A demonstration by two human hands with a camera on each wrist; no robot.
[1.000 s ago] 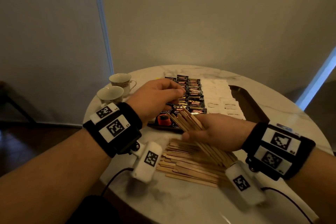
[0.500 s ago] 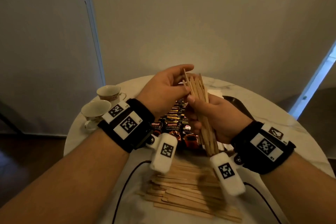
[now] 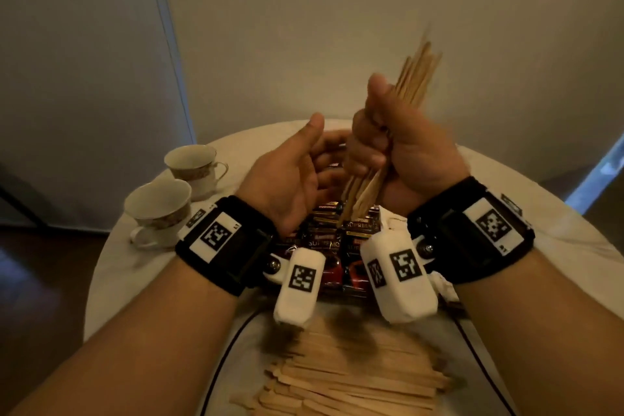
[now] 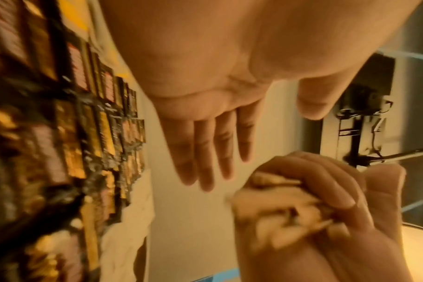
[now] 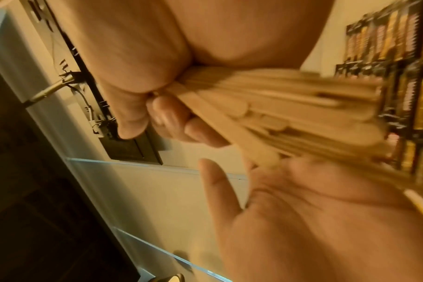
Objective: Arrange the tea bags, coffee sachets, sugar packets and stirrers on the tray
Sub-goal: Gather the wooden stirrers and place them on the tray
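Note:
My right hand (image 3: 381,142) grips a bundle of wooden stirrers (image 3: 413,74) upright above the tray, its fingers curled round their middle; the same bundle of stirrers (image 5: 266,106) shows blurred in the right wrist view. My left hand (image 3: 304,162) is open beside it, palm facing the bundle, fingers straight (image 4: 213,152), holding nothing. Below the hands lie rows of dark coffee sachets (image 3: 337,236) on the tray, also coffee sachets (image 4: 80,122) in the left wrist view. A loose pile of stirrers (image 3: 344,382) lies on the table near me. The tray's rim is hidden.
Two floral teacups (image 3: 158,209) (image 3: 194,162) stand at the table's left. The round marble table (image 3: 111,267) ends close on both sides. White packets (image 4: 126,238) lie beside the sachets. Cables run from the wrist cameras across the near table.
My right hand lifted the stirrer bundle from the pile and turned it upright, higher than before. My left hand let go of the bundle's top and opened beside it.

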